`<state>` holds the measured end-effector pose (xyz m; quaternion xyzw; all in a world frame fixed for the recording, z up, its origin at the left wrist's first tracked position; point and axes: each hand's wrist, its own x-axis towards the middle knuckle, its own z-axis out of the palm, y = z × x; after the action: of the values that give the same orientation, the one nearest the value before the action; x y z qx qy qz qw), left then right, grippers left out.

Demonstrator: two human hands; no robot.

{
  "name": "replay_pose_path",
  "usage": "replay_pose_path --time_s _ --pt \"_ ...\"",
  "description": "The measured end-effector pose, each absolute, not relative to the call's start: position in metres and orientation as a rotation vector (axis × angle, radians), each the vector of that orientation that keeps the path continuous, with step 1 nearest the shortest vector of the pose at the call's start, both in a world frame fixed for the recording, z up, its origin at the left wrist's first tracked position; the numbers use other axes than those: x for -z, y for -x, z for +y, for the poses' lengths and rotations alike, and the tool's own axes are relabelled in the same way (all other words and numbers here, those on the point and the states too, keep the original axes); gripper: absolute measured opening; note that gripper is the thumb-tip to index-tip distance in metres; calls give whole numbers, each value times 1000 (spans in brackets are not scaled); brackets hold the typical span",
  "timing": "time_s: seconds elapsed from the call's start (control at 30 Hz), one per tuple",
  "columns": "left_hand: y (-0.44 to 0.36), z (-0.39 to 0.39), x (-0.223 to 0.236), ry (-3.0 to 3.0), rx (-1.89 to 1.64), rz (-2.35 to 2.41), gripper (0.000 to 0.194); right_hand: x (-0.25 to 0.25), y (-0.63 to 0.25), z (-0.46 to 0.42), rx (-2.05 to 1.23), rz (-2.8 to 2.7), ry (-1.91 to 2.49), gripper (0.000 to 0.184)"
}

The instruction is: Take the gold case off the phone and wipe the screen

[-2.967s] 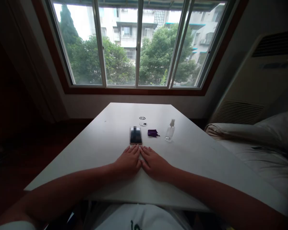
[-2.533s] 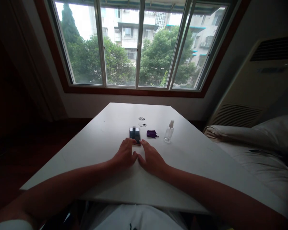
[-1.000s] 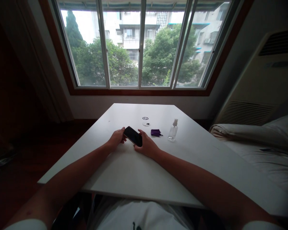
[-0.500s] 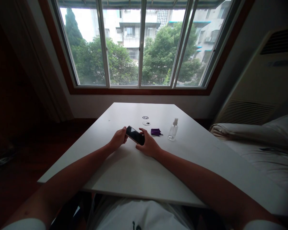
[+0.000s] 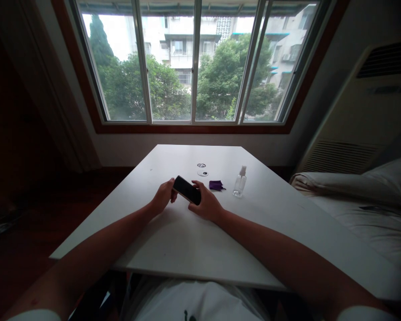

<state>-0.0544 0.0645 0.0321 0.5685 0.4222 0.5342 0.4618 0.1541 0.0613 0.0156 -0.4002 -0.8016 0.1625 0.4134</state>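
Phone held in both hands over white table; small articles lie close by

Surroundings: the white table extends toward a window with trees and a building outside. Beyond the hands, two flat round pieces lie one behind the other, near the middle of the far half; their markings are too small to read. A folded purple item lies just past the right fingers. A clear spray bottle stands upright farther to the right, so the purple item sits between hand and bottle. Pale bedding adjoins the table on the right, with a large vented unit behind it.

Article in hand: a phone, dark face up, held at a slant, left end farther from the person. Whether its underside meets the tabletop cannot be determined.

Hands: both forearms reach inward from the lower corners. The right hand grips the phone's right end, thumb at the near edge, fingers at the far edge. The left hand is closed about the left end, fingers curled below; firmness of hold cannot be judged, the contact being partly hidden.
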Motion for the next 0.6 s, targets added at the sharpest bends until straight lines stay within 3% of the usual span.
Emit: replay_pose_path --time_s 0.3,0.6 --pt "64 68 -47 -1227 -1097 1170 49 -23 -150 55 -188 -2183 923 87" --pt "62 72 -37 -974 -1139 1355 42 -23 -150 52 -103 -2293 854 86"
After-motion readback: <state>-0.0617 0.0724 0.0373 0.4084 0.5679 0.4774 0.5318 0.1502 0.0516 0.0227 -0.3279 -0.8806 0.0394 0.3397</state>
